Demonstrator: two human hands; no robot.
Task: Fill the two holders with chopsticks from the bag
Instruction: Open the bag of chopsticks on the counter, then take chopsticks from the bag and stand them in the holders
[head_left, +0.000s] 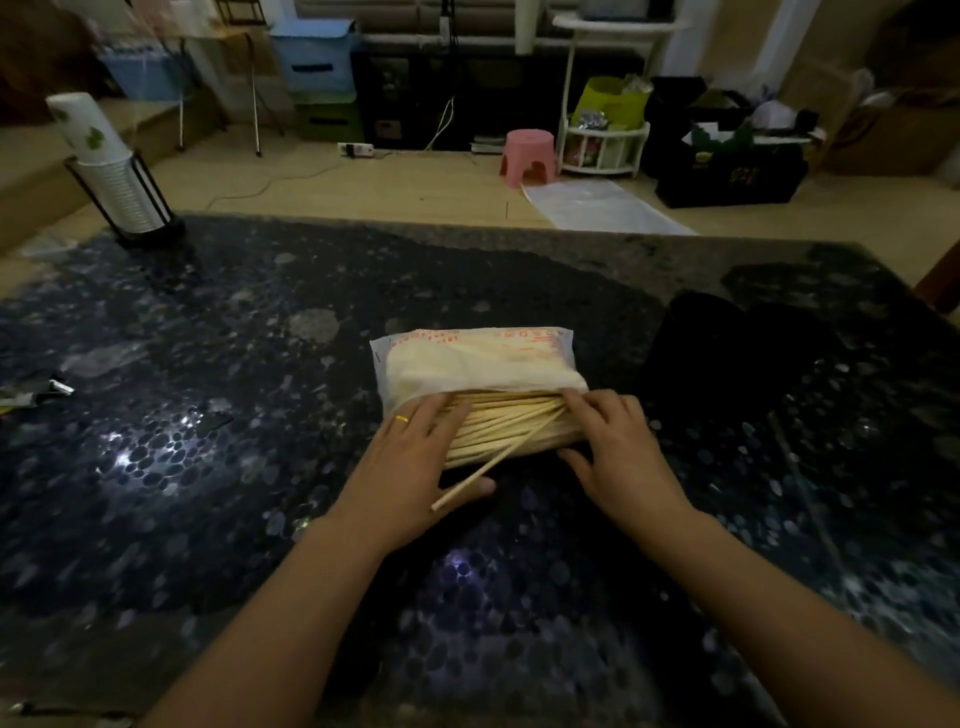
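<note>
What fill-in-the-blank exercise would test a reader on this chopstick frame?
1. The bundle of chopsticks sticks out of a ____ plastic bag.
2. The ring sits on the ____ hand.
3. One loose chopstick slants out of the bundle toward the ____ hand, away from the right hand.
4. The stack of paper cups stands at the table's far ____ corner.

Missing words: white; left; left; left
</note>
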